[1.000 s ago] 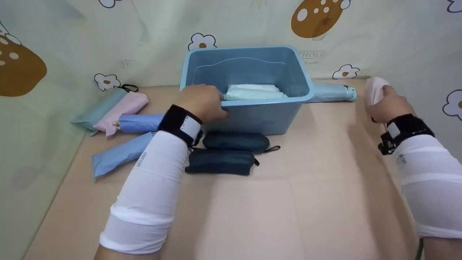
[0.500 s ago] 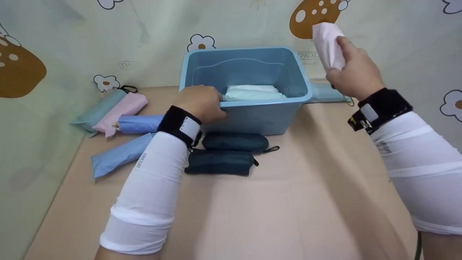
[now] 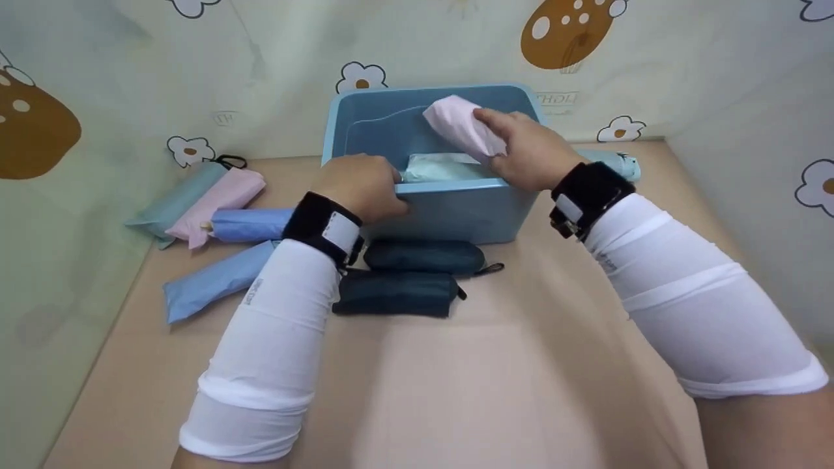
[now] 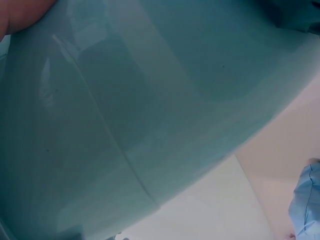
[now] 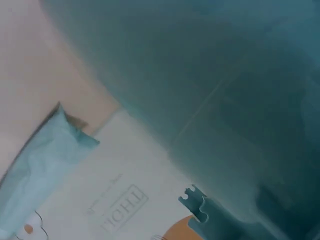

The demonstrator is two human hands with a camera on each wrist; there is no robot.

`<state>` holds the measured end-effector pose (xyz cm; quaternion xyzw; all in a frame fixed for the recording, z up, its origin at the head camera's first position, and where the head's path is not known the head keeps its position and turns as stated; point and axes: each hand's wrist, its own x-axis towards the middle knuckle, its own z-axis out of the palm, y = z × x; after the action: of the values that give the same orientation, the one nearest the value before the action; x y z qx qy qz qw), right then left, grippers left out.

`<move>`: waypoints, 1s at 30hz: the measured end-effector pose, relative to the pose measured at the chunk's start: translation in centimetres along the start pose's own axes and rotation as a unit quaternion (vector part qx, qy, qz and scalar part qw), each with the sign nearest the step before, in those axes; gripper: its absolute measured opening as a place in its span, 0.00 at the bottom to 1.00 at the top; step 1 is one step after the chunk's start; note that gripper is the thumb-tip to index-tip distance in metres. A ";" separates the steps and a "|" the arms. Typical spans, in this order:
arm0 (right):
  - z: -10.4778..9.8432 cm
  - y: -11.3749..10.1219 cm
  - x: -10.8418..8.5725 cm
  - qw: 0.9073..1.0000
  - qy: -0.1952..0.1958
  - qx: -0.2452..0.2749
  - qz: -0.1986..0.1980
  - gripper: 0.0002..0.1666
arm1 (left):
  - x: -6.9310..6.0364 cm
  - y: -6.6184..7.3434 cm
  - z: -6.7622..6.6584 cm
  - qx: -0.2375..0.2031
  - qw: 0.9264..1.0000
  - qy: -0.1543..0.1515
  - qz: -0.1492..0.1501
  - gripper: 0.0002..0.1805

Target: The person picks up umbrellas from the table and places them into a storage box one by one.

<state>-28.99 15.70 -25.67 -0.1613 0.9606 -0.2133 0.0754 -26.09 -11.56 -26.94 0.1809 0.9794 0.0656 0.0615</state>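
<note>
In the head view my right hand [image 3: 537,150] holds a folded umbrella in a pale pink sleeve [image 3: 459,124], tilted above the opening of a blue plastic bin [image 3: 456,215]. The thumb and fingers are around its near end. My left hand [image 3: 358,185] grips the bin's front left rim, with some fingers hidden inside. Pale mint folded umbrellas [image 3: 443,167] lie on the bin's floor, partly covered by the front rim. Mostly bin wall [image 4: 130,110] fills the left wrist view, with a fingertip [image 4: 22,12] at its corner. The right wrist view shows no hand.
Left of the bin lie a teal umbrella [image 3: 186,195], a pink one [image 3: 225,198], a blue one [image 3: 251,224] and a light blue one [image 3: 218,280]. Two dark umbrellas [image 3: 423,256] lie in front. Another light blue umbrella [image 3: 612,163] lies right of the bin, near the patterned cloth [image 3: 736,85].
My right hand has lifted the pink umbrella from the far right and carried it left to above the bin. My left hand stays on the rim.
</note>
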 end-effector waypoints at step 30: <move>0.0 -0.1 0.3 0.998 -0.058 0.023 0.001 0.43 | -0.1 0.0 -0.1 -0.007 1.000 -0.002 -0.003 0.20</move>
<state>-29.26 15.56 -25.65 -0.1708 0.9496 -0.2255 0.1352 -26.00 -11.56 -26.82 0.1781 0.9792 0.0721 0.0647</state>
